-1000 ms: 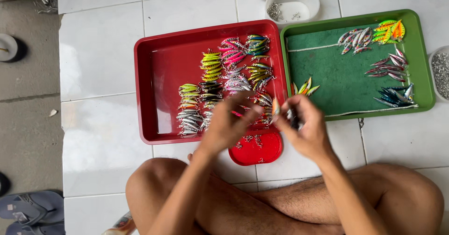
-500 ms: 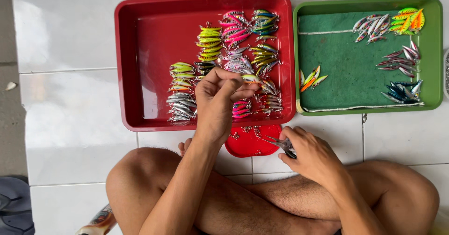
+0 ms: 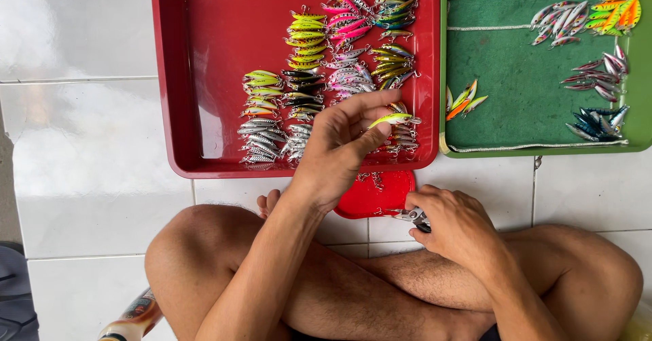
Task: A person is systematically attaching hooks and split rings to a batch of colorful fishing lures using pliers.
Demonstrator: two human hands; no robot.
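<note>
Head view: left hand is pinching a yellow-green fishing lure over the red tray; right hand is gripping small pliers.

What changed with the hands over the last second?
The left hand reached into the red tray and now pinches a yellow-green lure. The right hand dropped back toward the lap, keeping the pliers. Both trays and the sorted lures stayed put.

Your left hand pinched a yellow-green fishing lure between thumb and fingertips, lying roughly level over the lower right corner of the red tray. Your right hand gripped small metal pliers, just beside the red lid.
</note>
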